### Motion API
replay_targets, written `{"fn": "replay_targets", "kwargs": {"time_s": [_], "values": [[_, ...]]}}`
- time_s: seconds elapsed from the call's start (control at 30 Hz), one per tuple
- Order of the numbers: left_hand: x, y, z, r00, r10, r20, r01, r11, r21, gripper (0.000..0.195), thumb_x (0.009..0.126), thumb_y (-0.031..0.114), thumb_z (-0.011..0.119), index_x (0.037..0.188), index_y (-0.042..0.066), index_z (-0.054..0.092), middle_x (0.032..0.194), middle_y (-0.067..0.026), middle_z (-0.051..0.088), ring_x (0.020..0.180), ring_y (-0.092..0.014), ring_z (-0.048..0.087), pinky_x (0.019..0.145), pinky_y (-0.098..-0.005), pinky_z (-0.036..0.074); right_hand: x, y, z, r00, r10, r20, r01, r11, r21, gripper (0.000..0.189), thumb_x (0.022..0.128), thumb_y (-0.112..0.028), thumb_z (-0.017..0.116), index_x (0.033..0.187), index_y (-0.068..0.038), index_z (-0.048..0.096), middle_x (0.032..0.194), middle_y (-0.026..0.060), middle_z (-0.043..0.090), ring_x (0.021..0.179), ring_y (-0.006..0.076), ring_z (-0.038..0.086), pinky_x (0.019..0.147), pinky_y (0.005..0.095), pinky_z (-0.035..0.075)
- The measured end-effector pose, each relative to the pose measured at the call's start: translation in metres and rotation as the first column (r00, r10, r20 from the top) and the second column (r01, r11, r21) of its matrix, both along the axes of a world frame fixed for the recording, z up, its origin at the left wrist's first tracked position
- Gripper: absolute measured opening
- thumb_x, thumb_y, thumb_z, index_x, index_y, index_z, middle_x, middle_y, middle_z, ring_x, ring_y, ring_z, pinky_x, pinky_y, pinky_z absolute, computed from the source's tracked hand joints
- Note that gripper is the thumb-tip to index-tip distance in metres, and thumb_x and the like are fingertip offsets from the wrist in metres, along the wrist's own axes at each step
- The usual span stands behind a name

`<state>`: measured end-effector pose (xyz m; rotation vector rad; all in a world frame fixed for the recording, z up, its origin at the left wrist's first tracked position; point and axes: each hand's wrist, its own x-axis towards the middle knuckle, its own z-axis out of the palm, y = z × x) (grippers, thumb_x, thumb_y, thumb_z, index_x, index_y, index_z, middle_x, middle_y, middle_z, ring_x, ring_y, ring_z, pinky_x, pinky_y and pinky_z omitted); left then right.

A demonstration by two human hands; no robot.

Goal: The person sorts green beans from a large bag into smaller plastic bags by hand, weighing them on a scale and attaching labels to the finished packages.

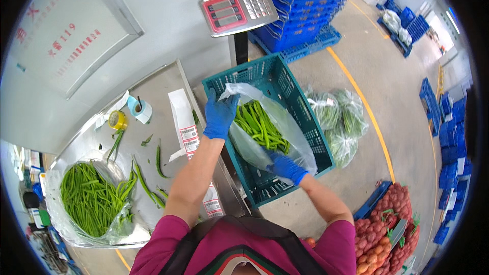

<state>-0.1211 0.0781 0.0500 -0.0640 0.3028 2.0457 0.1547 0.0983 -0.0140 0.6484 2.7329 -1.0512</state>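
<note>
A clear plastic bag [301,137] of long green peppers [261,126] lies inside a dark green plastic crate [313,126], its mouth spread wide. Gloved in blue, my left hand [221,114] grips the bag's rim at the upper left, near the crate's wall. My right hand [288,167], in a matching glove, is at the bag's lower edge, beside the peppers; its fingertips are partly hidden by the film, so its grip is unclear. Behind the crate stands a scale's display and keypad [240,10] on a black post.
Left, a steel table [160,80] bears a bag of green beans or peppers [89,198], yellow tape [117,120], a label roll [140,109] and a printed label strip [187,130]. Bagged greens [340,118] and red mesh sacks [393,206] sit right; stacked blue crates [294,7] rise behind.
</note>
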Motion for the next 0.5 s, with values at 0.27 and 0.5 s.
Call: {"fn": "replay_targets", "kwargs": {"time_s": [0.27, 0.5], "values": [[-0.016, -0.053, 0.033, 0.707, -0.494, -0.506, 0.223, 0.835, -0.503, 0.034, 0.087, 0.026, 0.049, 0.108, 0.0, 0.049, 0.116, -0.0185, 0.051, 0.104, -0.033, 0.052, 0.094, -0.0427, 0.039, -0.064, -0.046, 0.039, 0.987, 0.157, 0.029, -0.14, 0.761, 0.633, 0.027, 0.07, -0.012, 0.053, 0.096, -0.008, 0.058, 0.074, 0.0094, 0.059, 0.062, 0.0273, 0.059, 0.053, 0.0374, 0.045], [-0.017, -0.362, 0.058, 0.633, -0.057, -0.772, -0.521, 0.706, -0.48, 0.034, 0.089, 0.021, 0.046, 0.116, 0.001, 0.051, 0.111, -0.0096, 0.057, 0.094, -0.02, 0.057, 0.081, -0.0308, 0.045, -0.075, -0.147, 0.098, 0.898, 0.136, -0.417, -0.147, 0.989, 0.006, 0.014, 0.078, -0.015, 0.062, 0.09, -0.009, 0.066, 0.08, 0.0123, 0.064, 0.068, 0.0253, 0.063, 0.063, 0.0306, 0.05]]}}
